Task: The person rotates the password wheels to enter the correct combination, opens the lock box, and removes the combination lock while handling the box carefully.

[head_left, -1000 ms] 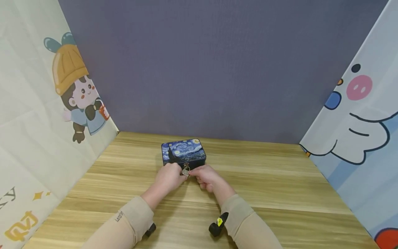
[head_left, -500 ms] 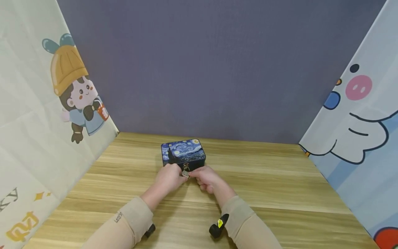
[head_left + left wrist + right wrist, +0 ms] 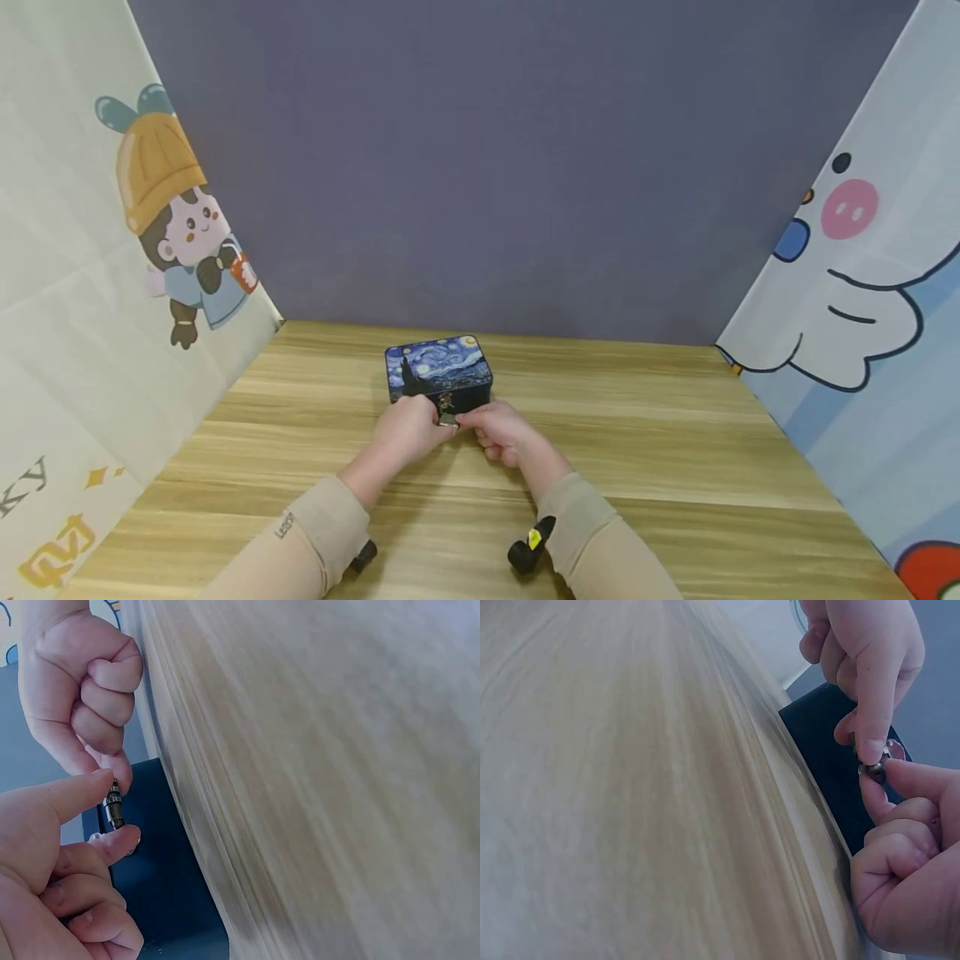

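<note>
A small combination padlock (image 3: 113, 804) with dials hangs at the gold-coloured clasp (image 3: 446, 401) of a dark tin box (image 3: 441, 367), whose lid bears a starry-night painting. My left hand (image 3: 411, 427) pinches the padlock between thumb and a finger. From the other side my right hand (image 3: 504, 431) pinches it too, thumb and index at its end and the other fingers curled in, as the right wrist view shows. Fingers cover much of the padlock (image 3: 877, 772). The box lid is down.
The box stands toward the back of a wood-grain table (image 3: 637, 450). Behind rises a grey-purple panel (image 3: 487, 167). Cartoon-printed cloths hang at the left (image 3: 67, 250) and right (image 3: 885, 317). Black wrist devices (image 3: 522, 557) sit under the sleeves.
The padlock has tipped, so its face shows flatter and less of its shackle is seen. Both hands keep their hold, and the head view has shifted slightly.
</note>
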`<state>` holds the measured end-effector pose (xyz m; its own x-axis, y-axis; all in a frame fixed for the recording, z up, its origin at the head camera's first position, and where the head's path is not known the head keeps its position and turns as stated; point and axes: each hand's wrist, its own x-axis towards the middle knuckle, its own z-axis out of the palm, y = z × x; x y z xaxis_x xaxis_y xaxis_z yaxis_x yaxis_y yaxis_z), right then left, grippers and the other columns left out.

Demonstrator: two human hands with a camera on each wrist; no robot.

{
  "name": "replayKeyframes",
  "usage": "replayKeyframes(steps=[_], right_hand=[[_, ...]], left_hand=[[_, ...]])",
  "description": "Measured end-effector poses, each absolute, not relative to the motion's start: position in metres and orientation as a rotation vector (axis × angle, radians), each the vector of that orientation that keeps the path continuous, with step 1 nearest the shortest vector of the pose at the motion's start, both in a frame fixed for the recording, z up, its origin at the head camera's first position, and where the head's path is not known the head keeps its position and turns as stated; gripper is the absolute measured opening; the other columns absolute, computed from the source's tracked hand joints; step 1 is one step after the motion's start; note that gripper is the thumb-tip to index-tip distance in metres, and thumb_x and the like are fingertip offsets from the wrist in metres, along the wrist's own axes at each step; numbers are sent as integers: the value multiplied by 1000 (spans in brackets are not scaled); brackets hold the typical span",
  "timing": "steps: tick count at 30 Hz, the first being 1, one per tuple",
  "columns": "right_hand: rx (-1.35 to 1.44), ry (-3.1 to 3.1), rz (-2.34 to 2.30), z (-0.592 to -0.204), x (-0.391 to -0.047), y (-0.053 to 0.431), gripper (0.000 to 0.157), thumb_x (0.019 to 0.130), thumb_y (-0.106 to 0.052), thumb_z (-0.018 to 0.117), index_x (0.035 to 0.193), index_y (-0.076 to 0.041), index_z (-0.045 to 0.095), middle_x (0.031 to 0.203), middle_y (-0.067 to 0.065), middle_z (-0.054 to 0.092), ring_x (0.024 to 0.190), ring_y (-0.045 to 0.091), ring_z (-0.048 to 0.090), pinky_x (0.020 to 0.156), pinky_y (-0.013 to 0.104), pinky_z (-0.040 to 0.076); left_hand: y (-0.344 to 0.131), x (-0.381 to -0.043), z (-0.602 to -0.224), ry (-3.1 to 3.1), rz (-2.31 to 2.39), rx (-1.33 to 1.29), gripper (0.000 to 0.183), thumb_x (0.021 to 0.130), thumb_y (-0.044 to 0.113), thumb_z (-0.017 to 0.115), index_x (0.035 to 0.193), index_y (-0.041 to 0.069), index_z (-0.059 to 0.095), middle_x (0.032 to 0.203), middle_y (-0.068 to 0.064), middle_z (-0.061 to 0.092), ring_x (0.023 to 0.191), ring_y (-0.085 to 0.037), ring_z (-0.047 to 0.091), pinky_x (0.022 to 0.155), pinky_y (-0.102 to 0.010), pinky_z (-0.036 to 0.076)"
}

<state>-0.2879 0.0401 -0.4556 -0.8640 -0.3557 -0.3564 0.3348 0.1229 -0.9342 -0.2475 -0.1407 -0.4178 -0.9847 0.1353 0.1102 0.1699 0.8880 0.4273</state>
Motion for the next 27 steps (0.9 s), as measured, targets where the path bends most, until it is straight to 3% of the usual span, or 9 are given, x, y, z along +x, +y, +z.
replayKeyframes(steps=[5,15,21,27], right_hand=[[-4,1886,-1787,-455,-288,42,21,92,-22,72,78,-9,65,54,-7,26,43,8,21,41,23,19],[-24,1872,-1797,-456,-290,46,13,93,-18,72,85,-7,72,55,-6,28,44,7,22,40,22,20],[-39,1889,-1802,-458,-291,47,13,93,-18,71,85,-7,70,56,-6,29,45,7,22,40,22,20],[-52,1882,-1803,-458,-291,46,13,94,-16,70,85,-5,68,56,-7,29,45,7,23,40,22,20]], left_hand=[[-139,-247,-418,-2989,-737,-229,59,86,41,80,49,17,41,43,12,25,41,-7,26,42,-26,23],[-143,-251,-417,-2955,-917,-234,56,87,40,80,48,16,47,41,12,30,39,-6,28,41,-24,22],[-149,-254,-408,-2886,-1105,-158,36,92,31,75,65,8,71,47,8,47,43,-9,37,43,-25,31],[-151,-254,-404,-2846,-1240,-61,36,95,30,71,71,3,73,49,5,46,45,-9,37,45,-24,30]])
